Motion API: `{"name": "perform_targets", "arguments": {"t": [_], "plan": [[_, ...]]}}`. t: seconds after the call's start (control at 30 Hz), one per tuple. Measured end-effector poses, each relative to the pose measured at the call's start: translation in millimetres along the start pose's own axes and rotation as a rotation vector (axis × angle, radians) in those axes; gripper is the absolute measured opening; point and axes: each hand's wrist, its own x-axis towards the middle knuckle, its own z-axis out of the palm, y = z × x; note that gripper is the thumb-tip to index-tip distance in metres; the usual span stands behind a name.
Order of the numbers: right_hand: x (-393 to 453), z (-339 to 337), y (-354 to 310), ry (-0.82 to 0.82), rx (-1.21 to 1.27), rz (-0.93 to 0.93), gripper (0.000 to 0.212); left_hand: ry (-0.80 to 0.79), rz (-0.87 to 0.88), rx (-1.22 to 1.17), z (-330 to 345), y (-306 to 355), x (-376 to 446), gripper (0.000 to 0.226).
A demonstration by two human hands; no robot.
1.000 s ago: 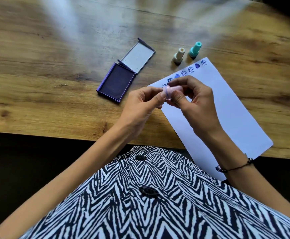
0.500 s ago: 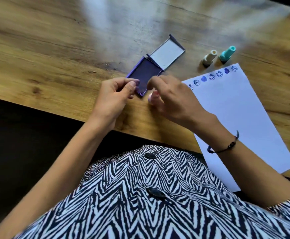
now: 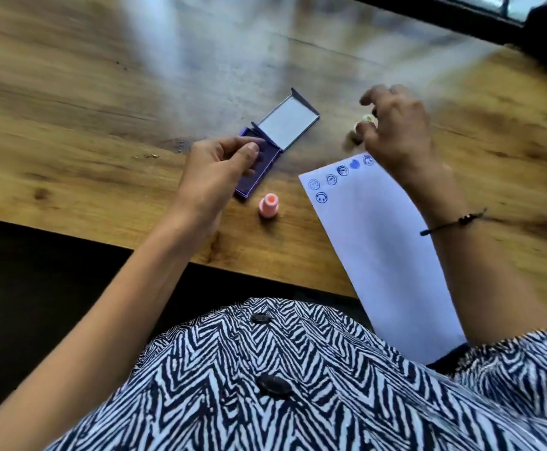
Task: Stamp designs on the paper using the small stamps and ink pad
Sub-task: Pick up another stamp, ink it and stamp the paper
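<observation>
My left hand (image 3: 215,170) lies on the near left part of the open purple ink pad (image 3: 267,159), thumb and fingers pinching its edge. A pink stamp (image 3: 268,206) stands upright on the table just in front of the pad, with nothing touching it. My right hand (image 3: 396,131) is blurred and reaches over the top corner of the white paper (image 3: 379,249), fingers spread around a cream stamp (image 3: 361,125). A row of blue stamped faces (image 3: 330,180) runs along the paper's top edge. The teal stamp is hidden behind my right hand.
The ink pad's lid (image 3: 287,123) is folded back and lies flat behind the pad. The wooden table (image 3: 103,125) ends in a front edge close to my body, and the paper hangs over it. A dark window frame (image 3: 461,17) runs along the back right.
The pink stamp has left my right hand and now stands on the table. My right hand has moved right and away to the cream stamp. My left hand has shifted onto the ink pad.
</observation>
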Motion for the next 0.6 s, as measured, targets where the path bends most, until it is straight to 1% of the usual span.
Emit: {"name": "perform_targets", "arguments": {"t": [0.07,0.17,0.23,0.27,0.3,0.33,0.4,0.43,0.5,0.6], "plan": [[7.6,10.4,9.1,-0.041,-0.071,0.028,0.03,-0.043,-0.015,-0.023,8.4,5.6,6.7,0.015],[7.2,25.2,9.7,-0.061,-0.13,0.023,0.024,-0.108,-0.003,-0.022,19.8,12.4,15.7,0.015],[5.7,29.4,9.0,-0.063,-0.119,0.03,0.024,-0.133,0.007,-0.014,26.2,14.9,20.2,0.016],[4.5,29.5,8.5,-0.053,-0.066,0.039,0.023,-0.139,0.006,-0.013,28.6,15.5,22.3,0.015],[3.1,28.7,7.2,-0.042,0.039,0.053,0.023,-0.14,0.003,-0.009,30.2,15.6,24.3,0.015],[0.5,26.7,4.0,-0.041,0.208,0.083,0.021,-0.141,-0.001,-0.001,31.1,15.1,26.2,0.015],[-9.1,20.7,-9.7,-0.071,0.637,0.161,0.015,-0.16,-0.01,0.007,31.5,12.9,28.0,0.018],[-14.2,18.6,-16.9,-0.083,0.796,0.17,0.014,-0.178,-0.011,0.008,31.2,11.5,27.8,0.019],[-22.4,17.0,-30.7,-0.106,0.952,0.158,0.015,-0.213,-0.003,0.017,30.0,8.4,26.0,0.018],[-29.7,19.2,-48.0,-0.114,1.062,0.158,0.015,-0.219,0.009,0.048,23.9,3.5,22.9,0.01]]}}
